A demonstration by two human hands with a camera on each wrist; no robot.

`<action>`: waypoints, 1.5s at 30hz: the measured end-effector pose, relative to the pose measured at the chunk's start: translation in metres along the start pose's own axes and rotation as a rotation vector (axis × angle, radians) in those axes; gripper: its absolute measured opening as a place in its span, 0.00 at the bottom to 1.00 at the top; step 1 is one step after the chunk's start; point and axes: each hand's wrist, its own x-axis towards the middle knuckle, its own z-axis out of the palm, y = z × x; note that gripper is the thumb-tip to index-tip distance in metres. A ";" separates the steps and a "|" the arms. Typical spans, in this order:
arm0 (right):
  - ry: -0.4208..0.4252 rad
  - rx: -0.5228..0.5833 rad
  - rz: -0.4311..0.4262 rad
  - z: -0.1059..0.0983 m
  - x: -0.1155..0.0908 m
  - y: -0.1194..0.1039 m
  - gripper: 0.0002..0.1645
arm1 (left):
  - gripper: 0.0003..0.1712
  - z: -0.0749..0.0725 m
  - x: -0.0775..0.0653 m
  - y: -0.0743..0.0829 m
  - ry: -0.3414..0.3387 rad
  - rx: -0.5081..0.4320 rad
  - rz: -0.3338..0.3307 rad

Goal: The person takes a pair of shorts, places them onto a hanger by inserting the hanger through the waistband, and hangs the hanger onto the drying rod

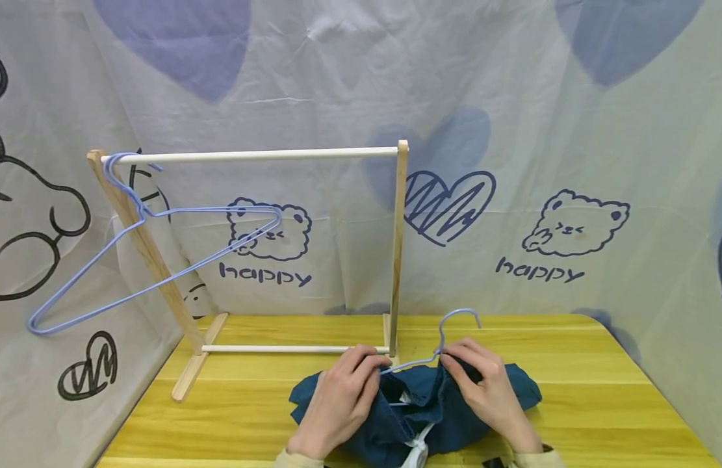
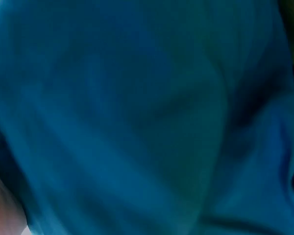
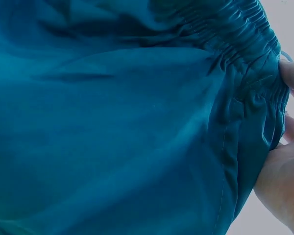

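Teal drawstring shorts (image 1: 454, 429) lie bunched on the table, with a white drawstring (image 1: 418, 452) hanging at the front. A light blue wire hanger (image 1: 441, 335) is partly inside the waist, its hook standing up above the cloth. My left hand (image 1: 343, 396) grips the waistband beside the hanger's left arm. Close to the hanger's neck, my right hand (image 1: 483, 383) pinches the waistband's edge between thumb and fingers. The gathered elastic waistband (image 3: 250, 63) shows in the right wrist view. Teal cloth (image 2: 137, 122) fills most of the left wrist view. The hanger's lower part is mostly hidden.
A wooden rack (image 1: 398, 247) with a white top rail (image 1: 249, 155) stands at the back left of the yellow wood-grain table (image 1: 618, 416). Light blue hangers (image 1: 214, 209) hang from the rail's left end. A printed cloth (image 1: 337, 65) forms the backdrop.
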 end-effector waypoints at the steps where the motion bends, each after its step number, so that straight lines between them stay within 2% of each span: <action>1: -0.005 0.004 0.005 0.001 0.000 -0.001 0.19 | 0.09 0.001 0.000 0.000 -0.004 0.009 -0.008; 7: -0.033 0.010 0.041 0.005 -0.001 -0.005 0.19 | 0.06 0.002 -0.002 0.000 0.013 0.058 -0.023; 11: -0.053 0.001 0.075 0.004 -0.002 -0.004 0.17 | 0.05 0.002 -0.002 0.000 0.066 0.092 -0.006; 20: -0.055 -0.002 0.126 -0.004 -0.001 -0.003 0.19 | 0.05 -0.002 0.000 -0.004 0.178 0.099 -0.013; 30: -0.013 -0.032 0.157 -0.013 -0.002 0.000 0.19 | 0.06 -0.010 0.003 -0.010 0.333 0.105 -0.015; 37: 0.029 -0.038 0.162 -0.017 -0.003 0.005 0.19 | 0.11 -0.013 0.002 -0.013 0.372 0.124 -0.049; 45: 0.076 -0.065 0.168 -0.019 -0.002 0.006 0.19 | 0.15 -0.015 0.002 -0.016 0.447 0.158 -0.072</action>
